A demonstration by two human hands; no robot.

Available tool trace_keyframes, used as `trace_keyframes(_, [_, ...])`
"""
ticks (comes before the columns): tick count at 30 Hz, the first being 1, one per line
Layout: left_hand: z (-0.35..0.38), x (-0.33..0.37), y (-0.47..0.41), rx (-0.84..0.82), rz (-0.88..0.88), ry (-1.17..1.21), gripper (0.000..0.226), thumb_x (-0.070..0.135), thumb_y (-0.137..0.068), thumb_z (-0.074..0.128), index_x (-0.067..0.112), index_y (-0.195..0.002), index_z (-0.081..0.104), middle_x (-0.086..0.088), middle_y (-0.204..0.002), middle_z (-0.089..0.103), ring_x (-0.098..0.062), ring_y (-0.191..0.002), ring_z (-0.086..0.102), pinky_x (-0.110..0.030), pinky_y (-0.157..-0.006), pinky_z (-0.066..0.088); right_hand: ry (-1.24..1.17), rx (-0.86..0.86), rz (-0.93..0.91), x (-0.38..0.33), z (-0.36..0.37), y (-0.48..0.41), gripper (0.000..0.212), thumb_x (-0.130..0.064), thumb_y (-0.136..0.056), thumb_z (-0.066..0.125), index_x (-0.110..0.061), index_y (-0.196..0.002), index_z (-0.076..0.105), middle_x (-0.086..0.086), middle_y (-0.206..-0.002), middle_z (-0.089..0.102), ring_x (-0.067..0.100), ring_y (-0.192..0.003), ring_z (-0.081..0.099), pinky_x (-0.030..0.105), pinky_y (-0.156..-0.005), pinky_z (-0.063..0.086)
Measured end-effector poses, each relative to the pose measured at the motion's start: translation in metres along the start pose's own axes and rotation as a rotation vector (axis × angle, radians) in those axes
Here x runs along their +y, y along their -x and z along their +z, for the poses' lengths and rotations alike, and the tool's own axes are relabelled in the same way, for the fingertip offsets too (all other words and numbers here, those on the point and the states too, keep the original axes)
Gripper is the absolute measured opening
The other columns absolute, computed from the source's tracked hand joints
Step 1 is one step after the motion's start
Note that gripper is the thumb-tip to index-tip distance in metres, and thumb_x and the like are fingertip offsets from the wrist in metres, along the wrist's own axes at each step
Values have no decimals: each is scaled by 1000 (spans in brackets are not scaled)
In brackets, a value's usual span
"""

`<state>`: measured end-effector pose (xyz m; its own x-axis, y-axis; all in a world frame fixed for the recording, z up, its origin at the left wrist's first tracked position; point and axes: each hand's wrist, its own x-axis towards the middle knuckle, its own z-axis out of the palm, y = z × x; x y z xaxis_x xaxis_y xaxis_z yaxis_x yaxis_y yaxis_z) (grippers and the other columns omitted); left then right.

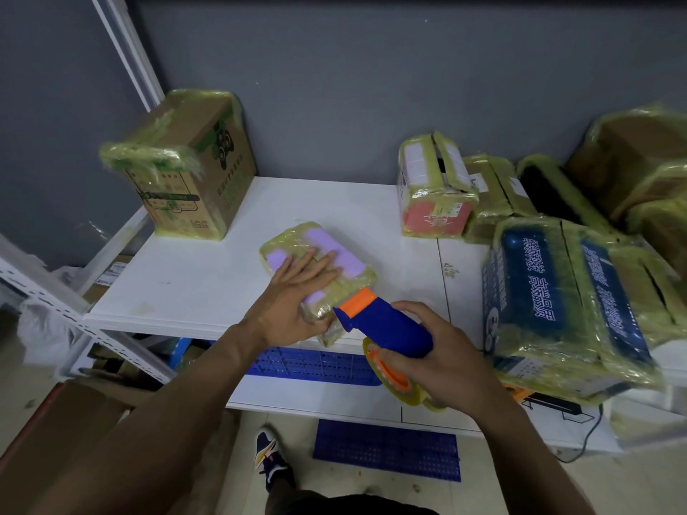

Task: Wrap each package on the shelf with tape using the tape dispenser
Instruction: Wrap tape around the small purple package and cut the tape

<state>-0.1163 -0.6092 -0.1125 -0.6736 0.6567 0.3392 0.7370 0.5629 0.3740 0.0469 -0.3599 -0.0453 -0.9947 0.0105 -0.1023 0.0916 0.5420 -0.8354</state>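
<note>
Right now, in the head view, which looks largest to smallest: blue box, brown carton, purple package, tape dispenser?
1. blue box, though nearer the camera
2. brown carton
3. purple package and tape dispenser look alike

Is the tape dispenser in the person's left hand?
No, the right hand grips the tape dispenser, while the left hand presses flat on the small package.

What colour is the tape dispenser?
The tape dispenser is blue with orange parts, clearest in the head view.

A flat package [319, 262] lies at the shelf's [208, 276] front edge, a box [186, 169] behind-left, other packages [565, 291] right.
</note>
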Motion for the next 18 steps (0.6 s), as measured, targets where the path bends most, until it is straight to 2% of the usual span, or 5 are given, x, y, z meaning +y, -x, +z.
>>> trace_keyframes(2, [1,5,1,103,39,-17,77,43,-81,79,25,-150,49,9,-160,38,-22,-147,32,-46,-121,28,26,-30,7,1,2,-4,61,-38,-82,83,-56,-128,48,-24,-97,71,-3,-87,68,14,-67,55])
trace_keyframes(4, [1,10,3,132,67,-30,71,42,-83,77,23,-147,53,9,-151,48,-21,-137,43,-44,-113,37,38,-62,0,0,4,-9,66,-33,-84,80,-66,-126,42,-28,-99,69,-6,-88,67,11,-68,53])
trace_keyframes(7, [4,12,8,70,39,-41,76,50,-84,76,28,-150,47,12,-157,40,-17,-148,31,-46,-120,29,38,-83,12,-3,9,-15,69,-33,-87,77,-76,-119,34,-32,-99,68,-7,-88,66,17,-74,56])
trace_keyframes(10, [7,10,13,43,-7,-8,76,49,-87,74,29,-153,42,14,-163,30,-13,-155,14,-47,-126,16,46,-58,-4,-6,18,-18,63,-52,-89,73,-81,-123,29,-23,-102,71,-3,-89,67,23,-79,58])
trace_keyframes(18, [10,0,12,29,8,-126,74,47,-92,69,31,-156,36,14,-166,23,-12,-156,12,-46,-122,23,29,-86,32,0,18,-14,70,-61,-93,64,-68,-147,20,-31,-103,66,-12,-94,63,13,-77,52])
